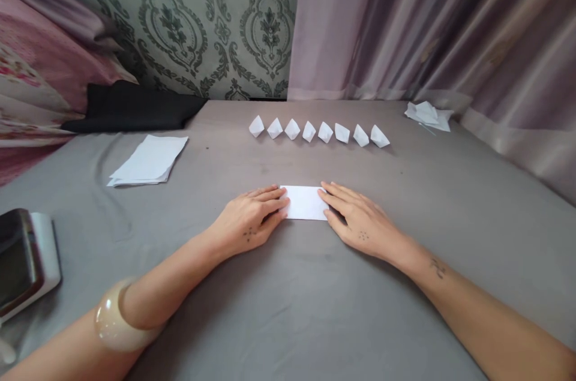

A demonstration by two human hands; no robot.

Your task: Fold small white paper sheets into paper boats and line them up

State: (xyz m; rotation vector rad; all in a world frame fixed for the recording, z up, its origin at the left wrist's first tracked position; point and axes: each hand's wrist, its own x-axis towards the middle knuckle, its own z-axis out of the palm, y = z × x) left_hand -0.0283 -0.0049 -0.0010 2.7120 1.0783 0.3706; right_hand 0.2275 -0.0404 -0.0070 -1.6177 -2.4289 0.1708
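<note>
A folded white paper rectangle (305, 203) lies flat on the grey sheet (288, 297) in front of me. My left hand (249, 222) rests on its left end, fingers stretched out flat and pressing the edge. My right hand (357, 220) lies on its right end the same way, fingers extended and flat. Neither hand grips anything. Beyond the paper, a row of several small folded white paper boats (318, 131) stands in a line.
A stack of white paper sheets (150, 160) lies at the left. A black cloth (135, 108) sits behind it. Crumpled white paper scraps (427, 115) lie at the far right by the curtain (450, 27). A dark device (22, 261) sits at the left edge.
</note>
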